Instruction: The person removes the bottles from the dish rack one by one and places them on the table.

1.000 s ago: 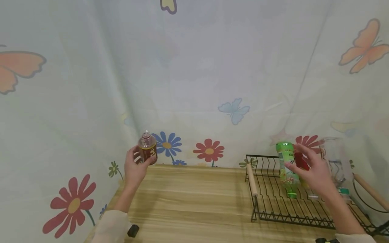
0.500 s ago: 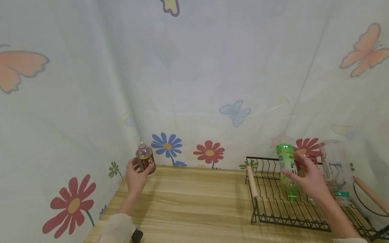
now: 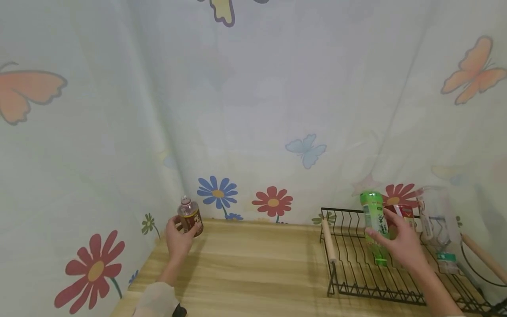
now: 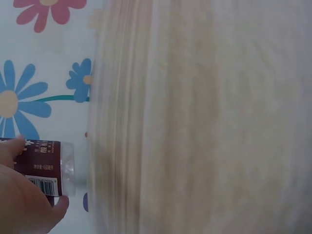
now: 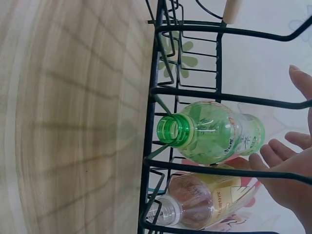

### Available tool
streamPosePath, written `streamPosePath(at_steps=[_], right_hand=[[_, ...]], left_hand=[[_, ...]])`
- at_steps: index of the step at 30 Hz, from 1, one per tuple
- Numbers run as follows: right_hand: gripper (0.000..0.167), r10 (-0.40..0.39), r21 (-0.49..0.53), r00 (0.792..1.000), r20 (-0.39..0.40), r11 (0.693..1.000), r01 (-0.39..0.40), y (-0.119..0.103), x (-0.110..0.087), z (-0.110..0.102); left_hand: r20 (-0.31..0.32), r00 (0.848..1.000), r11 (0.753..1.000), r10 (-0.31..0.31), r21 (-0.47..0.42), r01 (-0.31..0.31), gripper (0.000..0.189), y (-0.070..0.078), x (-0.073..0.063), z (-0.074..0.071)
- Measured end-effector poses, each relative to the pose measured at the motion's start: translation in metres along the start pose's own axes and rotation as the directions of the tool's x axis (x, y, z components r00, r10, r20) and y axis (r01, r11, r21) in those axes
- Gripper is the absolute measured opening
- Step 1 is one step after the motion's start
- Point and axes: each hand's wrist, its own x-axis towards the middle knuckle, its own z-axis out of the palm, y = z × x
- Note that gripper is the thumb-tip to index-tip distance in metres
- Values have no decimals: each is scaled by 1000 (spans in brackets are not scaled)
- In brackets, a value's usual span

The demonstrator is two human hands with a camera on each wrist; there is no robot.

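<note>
My left hand (image 3: 180, 237) grips a plastic bottle (image 3: 191, 220) with a dark red-brown label, upright near the back left of the table. In the left wrist view its clear base (image 4: 68, 169) hangs close over the table. At the right, a green bottle (image 3: 373, 215) stands upside down in a black wire dish rack (image 3: 342, 210), its open neck pointing down. My right hand (image 3: 404, 246) is beside it with fingers spread and loosely bent. In the right wrist view, the thumb (image 5: 301, 80) stands away from the green bottle and the fingertips (image 5: 257, 161) are near its base.
Behind my right hand, a red-labelled bottle (image 3: 405, 213) and a clear bottle (image 3: 433, 220) with a teal band also stand neck down in the rack. Wooden handles (image 3: 328, 242) flank the rack. A flowered curtain (image 3: 253, 110) backs the wooden table (image 3: 253, 264).
My left hand has lowered its bottle toward the table. The right hand has shifted slightly down and left beside the green bottle, showing more of the red-labelled bottle. The head view has tilted up slightly.
</note>
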Motion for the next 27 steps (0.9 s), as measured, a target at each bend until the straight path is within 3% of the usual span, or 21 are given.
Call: streamPosePath(at_steps=[8,18,23,27], right_hand=[[97,2,-25,1000,-18,1000,-2,6,-2,6],[112,84,-54,994,75,995,-80,8,-3,12],[105,48,-51,998,45,998,-46,10,0,13],[103,65,-41,997,48,997,-63,10,0,11]], left_hand=[[32,999,998,-26,49,24,76,-5,-2,0],[95,995,987,-42,156,27,73,-3,-6,-7],[111,992,987,-63,152,45,73,-2,-1,-8],[125,990,986,-64,159,44,74,-2,4,-7]])
